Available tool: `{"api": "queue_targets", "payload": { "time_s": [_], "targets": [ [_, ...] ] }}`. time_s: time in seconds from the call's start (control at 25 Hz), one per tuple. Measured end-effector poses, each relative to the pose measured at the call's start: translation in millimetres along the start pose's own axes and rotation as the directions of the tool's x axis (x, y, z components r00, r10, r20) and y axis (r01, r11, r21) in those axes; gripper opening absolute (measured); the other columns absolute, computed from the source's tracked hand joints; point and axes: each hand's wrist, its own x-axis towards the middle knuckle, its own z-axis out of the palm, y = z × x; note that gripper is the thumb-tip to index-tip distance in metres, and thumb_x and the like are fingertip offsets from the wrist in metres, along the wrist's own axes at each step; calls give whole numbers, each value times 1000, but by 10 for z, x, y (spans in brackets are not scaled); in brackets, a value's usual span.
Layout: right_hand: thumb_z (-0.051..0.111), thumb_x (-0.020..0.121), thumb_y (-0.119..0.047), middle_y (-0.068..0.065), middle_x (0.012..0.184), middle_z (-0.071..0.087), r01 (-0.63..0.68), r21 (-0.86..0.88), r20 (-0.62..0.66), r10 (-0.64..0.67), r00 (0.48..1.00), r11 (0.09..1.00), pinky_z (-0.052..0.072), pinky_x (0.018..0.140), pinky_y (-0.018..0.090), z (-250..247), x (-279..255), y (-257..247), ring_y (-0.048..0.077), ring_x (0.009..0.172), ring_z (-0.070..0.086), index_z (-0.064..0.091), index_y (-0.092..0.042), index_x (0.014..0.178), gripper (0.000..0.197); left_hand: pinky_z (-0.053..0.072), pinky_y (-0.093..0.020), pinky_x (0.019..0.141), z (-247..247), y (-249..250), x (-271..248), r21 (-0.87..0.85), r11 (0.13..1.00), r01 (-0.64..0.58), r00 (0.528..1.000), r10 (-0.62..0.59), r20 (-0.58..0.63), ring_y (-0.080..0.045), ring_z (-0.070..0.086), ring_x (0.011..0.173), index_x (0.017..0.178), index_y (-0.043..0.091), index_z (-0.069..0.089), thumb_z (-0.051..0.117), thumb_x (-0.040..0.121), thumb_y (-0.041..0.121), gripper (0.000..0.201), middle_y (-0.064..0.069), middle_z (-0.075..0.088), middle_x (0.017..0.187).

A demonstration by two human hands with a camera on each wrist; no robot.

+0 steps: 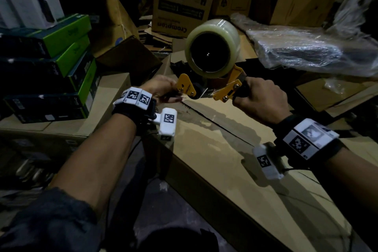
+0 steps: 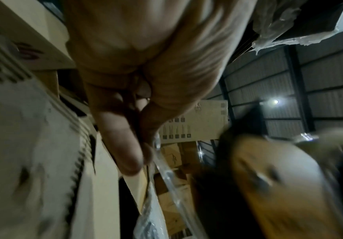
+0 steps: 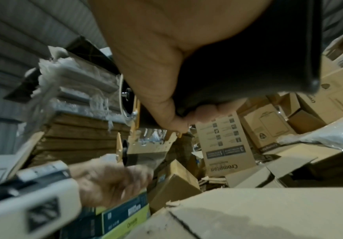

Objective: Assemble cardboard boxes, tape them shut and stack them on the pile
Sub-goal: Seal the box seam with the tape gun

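Cardboard box (image 1: 235,170) is lying flat across centre and lower right of the head view, flaps meeting along a seam. Tape dispenser (image 1: 212,80), yellow, clear roll, is hovering just above its far edge. Right hand (image 1: 259,98) is gripping the black handle, fingers wrapped tight. Left hand (image 1: 161,90) is pinching the tape end (image 2: 160,155) at the dispenser's front.

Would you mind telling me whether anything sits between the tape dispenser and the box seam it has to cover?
Nothing visible does: the tape dispenser hangs just above the far end of the seam, which runs bare across the box top.
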Motion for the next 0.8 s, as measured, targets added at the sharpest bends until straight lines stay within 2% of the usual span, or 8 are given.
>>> {"api": "queue_targets", "payload": {
  "time_s": [0.12, 0.24, 0.32, 0.44, 0.48, 0.56, 0.64, 0.8],
  "targets": [
    [70, 88, -43, -7, 81, 64, -25, 90, 51, 20, 999, 996, 44, 62, 32, -100, -56, 173, 16, 74, 60, 63, -30, 101, 20, 48, -20, 42, -152, 62, 32, 53, 998, 16, 999, -17, 29, -15, 60, 46, 83, 0, 55, 44, 99, -1, 19, -15, 57, 74],
    [79, 84, -28, 1, 87, 70, -76, 413, 168, 6, 986, 908, 57, 70, 43, -175, -101, 267, 18, 73, 66, 68, -26, 104, 23, 52, -24, 46, -140, 178, 37, 138, 990, -2, 998, -7, 64, -19, 60, 55, 84, 3, 54, 45, 99, 3, 18, -13, 57, 75],
    [81, 81, -13, 9, 91, 71, -138, 503, 241, 15, 971, 853, 55, 67, 33, -218, -129, 268, 15, 73, 65, 71, -17, 101, 23, 55, -26, 50, -103, 236, 38, 223, 974, -29, 997, 12, 75, -20, 60, 63, 86, 5, 54, 45, 100, 6, 16, -13, 58, 80],
    [79, 82, -8, 12, 88, 66, -200, 434, 369, 29, 929, 878, 46, 59, 16, -226, -162, 238, 14, 72, 57, 69, -9, 92, 14, 56, -25, 49, -40, 304, 59, 301, 952, -51, 996, 26, 87, -19, 60, 63, 91, 7, 52, 42, 99, 1, 14, -13, 59, 81],
    [78, 84, -10, 10, 86, 63, -213, 415, 424, 19, 906, 884, 45, 58, 15, -225, -176, 216, 14, 72, 55, 67, -10, 89, 12, 56, -25, 47, -25, 323, 53, 312, 948, -59, 995, 32, 92, -18, 62, 58, 98, 7, 51, 41, 99, 0, 12, -14, 59, 80],
    [72, 90, -12, 5, 92, 62, -243, 430, 527, -23, 850, 869, 51, 68, 24, -212, -201, 208, 16, 81, 57, 64, -15, 98, 12, 56, -26, 45, 0, 322, 52, 322, 944, -70, 995, 42, 93, -16, 64, 48, 110, 10, 48, 39, 101, 0, 16, -15, 59, 74],
    [64, 95, -12, 6, 95, 62, -283, 481, 582, -61, 811, 830, 54, 71, 31, -210, -207, 241, 18, 82, 60, 61, -15, 107, 13, 57, -27, 47, -14, 275, 63, 325, 942, -79, 994, 51, 95, -17, 66, 49, 104, 8, 46, 39, 101, 1, 11, -13, 57, 70],
    [61, 96, -14, 12, 88, 65, -376, 602, 622, -119, 774, 705, 57, 65, 29, -243, -229, 250, 22, 76, 68, 58, -8, 105, 12, 56, -26, 48, -81, 199, 119, 349, 932, -97, 994, 70, 90, -22, 65, 67, 81, 9, 49, 42, 102, 14, 22, -10, 56, 73]
  ]
}}
